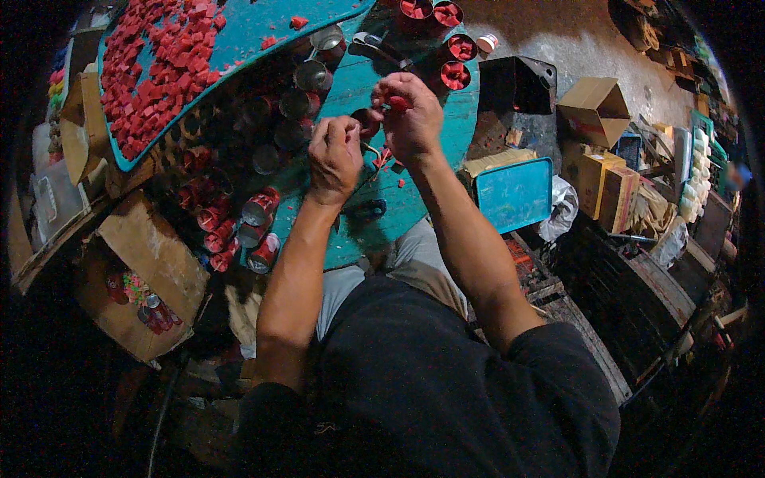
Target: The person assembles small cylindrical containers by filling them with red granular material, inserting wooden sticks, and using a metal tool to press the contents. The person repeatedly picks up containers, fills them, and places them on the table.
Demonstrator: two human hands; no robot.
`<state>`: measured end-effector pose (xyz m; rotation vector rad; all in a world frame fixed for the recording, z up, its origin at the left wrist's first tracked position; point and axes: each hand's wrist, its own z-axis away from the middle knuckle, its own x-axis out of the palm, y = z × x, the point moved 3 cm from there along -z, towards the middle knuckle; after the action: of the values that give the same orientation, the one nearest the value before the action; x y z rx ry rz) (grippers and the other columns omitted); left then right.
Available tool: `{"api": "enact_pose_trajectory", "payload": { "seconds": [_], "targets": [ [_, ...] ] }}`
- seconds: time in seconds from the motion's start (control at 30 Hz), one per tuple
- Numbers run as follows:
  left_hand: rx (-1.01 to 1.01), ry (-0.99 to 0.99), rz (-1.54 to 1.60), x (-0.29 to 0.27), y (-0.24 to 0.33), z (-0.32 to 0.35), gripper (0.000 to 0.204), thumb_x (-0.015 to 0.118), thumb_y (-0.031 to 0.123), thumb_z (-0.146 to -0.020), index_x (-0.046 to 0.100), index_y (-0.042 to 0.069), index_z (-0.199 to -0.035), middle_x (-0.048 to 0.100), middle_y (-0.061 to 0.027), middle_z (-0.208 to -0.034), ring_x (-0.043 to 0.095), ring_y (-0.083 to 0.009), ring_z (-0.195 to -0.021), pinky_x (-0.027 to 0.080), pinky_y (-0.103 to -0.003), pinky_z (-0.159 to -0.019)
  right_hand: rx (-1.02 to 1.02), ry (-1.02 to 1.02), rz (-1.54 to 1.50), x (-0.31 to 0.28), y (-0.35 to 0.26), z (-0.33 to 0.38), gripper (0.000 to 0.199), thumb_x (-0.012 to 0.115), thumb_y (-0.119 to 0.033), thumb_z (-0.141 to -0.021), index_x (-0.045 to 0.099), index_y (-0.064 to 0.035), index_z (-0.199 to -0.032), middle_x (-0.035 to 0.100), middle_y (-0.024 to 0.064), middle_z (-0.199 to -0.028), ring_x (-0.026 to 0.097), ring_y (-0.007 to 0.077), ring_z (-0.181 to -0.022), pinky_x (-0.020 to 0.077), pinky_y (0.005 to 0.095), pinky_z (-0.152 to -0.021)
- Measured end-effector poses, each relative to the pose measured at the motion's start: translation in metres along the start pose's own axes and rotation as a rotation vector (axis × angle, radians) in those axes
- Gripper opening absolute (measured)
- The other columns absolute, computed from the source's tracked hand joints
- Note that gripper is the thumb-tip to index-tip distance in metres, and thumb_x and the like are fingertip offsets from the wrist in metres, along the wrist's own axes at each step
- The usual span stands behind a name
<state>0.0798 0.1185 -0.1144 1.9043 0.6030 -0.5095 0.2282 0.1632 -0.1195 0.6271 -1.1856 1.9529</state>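
My right hand [414,119] is closed, fingers pinched around a small red chunk [399,103], above a turquoise tabletop [456,131]. Just left of it, my left hand [335,155] has its fingers curled together; whatever they hold is hidden. A dark can [365,122] shows between the two hands, beside the left fingertips; I cannot tell whether they touch it. Red scraps [383,158] and a pale, thin strip lie below the hands. Beyond them stand several open cans filled with red chunks [455,76]. Several empty-looking clear-topped cans [313,76] are grouped to the left.
A turquoise tray [239,67] heaped with red cubes [163,72] fills the far left. Red cans [260,209] lie nearer, above an open cardboard box [179,275]. A dark-handled tool [381,50] rests at the back. Rightward are a blue tray [514,195] and cardboard boxes [594,111].
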Motion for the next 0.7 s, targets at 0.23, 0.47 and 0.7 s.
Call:
{"api": "enact_pose_trajectory", "payload": {
  "seconds": [0.23, 0.47, 0.7],
  "targets": [
    [-0.162, -0.093, 0.012, -0.005, -0.009, -0.021, 0.020, 0.077, 0.008, -0.089, 0.060, 0.004, -0.099, 0.071, -0.0134, -0.085, 0.071, -0.0337, -0.076, 0.056, -0.042, -0.074, -0.110, 0.016, -0.071, 0.008, -0.003, 0.022, 0.007, 0.056, -0.007, -0.101, 0.060, -0.0035, -0.106, 0.065, 0.0097, -0.089, 0.067, 0.0217, -0.081, 0.0558, 0.0342, -0.067],
    [-0.323, -0.125, 0.060, -0.006, -0.010, -0.030, 0.023, 0.078, 0.011, -0.086, 0.061, 0.004, -0.099, 0.071, -0.0125, -0.085, 0.072, -0.0279, -0.076, 0.056, -0.041, -0.073, -0.235, 0.062, -0.007, 0.010, 0.025, 0.030, 0.015, 0.048, -0.012, -0.106, 0.053, -0.0069, -0.120, 0.073, 0.0143, -0.105, 0.073, 0.0268, -0.096, 0.0614, 0.0381, -0.078],
    [-0.425, -0.141, 0.142, -0.006, -0.011, -0.027, 0.020, 0.075, 0.008, -0.086, 0.062, 0.003, -0.100, 0.071, -0.0112, -0.084, 0.072, -0.0234, -0.077, 0.056, -0.040, -0.072, -0.228, 0.055, 0.103, 0.010, 0.029, 0.030, 0.023, 0.046, -0.017, -0.108, 0.047, -0.0073, -0.129, 0.073, 0.0161, -0.114, 0.073, 0.0259, -0.099, 0.0586, 0.0345, -0.077]
  ]
}}
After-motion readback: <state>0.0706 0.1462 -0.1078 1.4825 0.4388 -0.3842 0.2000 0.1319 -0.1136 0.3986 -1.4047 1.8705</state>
